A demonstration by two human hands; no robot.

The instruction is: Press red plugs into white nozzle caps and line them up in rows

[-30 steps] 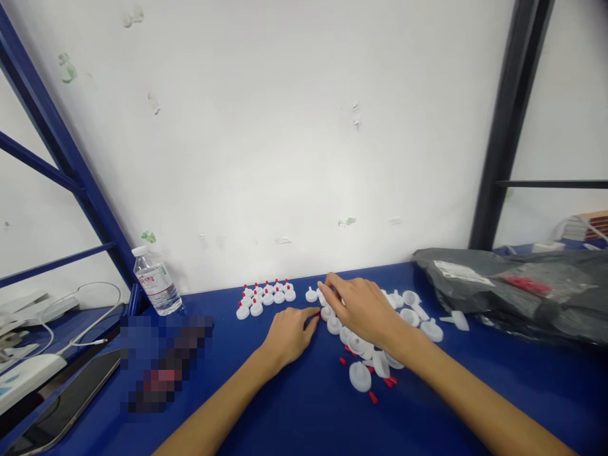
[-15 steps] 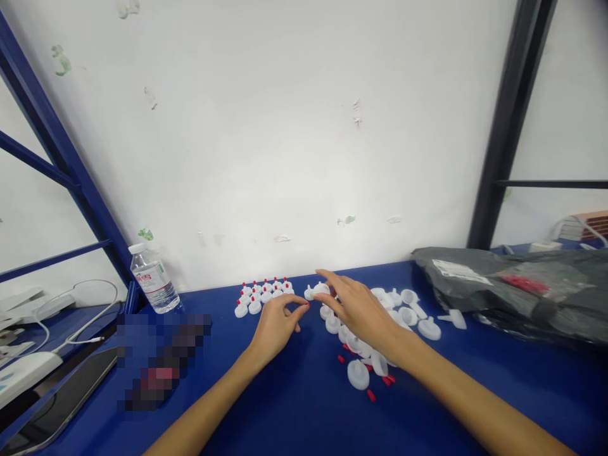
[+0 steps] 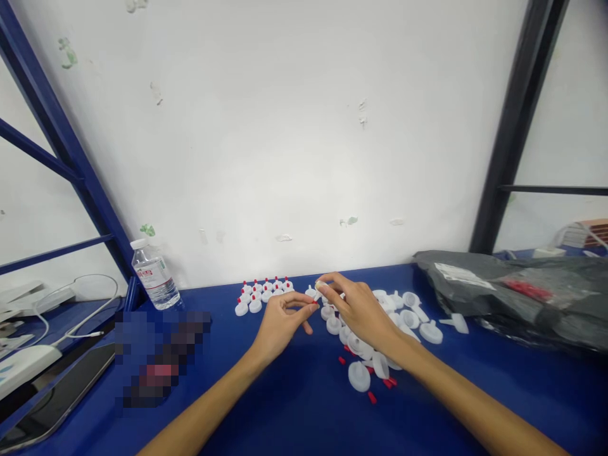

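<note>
My left hand (image 3: 285, 320) is closed in a pinch on a small red tip cap (image 3: 315, 302), of which only a bit shows at the fingertips. Just right of it, my right hand (image 3: 354, 304) pinches a white nozzle cap (image 3: 319, 287), mostly covered by the fingers. Beneath and beyond that hand lies a loose pile of white nozzle caps (image 3: 359, 376), some upright, some on their sides. Several loose red tip caps (image 3: 372, 398) are scattered at the pile's near edge. To the left stand rows of white nozzle caps with red tips fitted (image 3: 255, 306).
A water bottle (image 3: 154, 275) stands at the back left by the blue rack post. A phone (image 3: 57, 399) and a white power strip (image 3: 28, 373) lie at the left. A grey plastic bag (image 3: 456, 285) fills the back right, against the wall side.
My right hand's fingers have come together on a white nozzle cap they were spread around. My left hand has shifted slightly right, still pinching the red tip cap.
</note>
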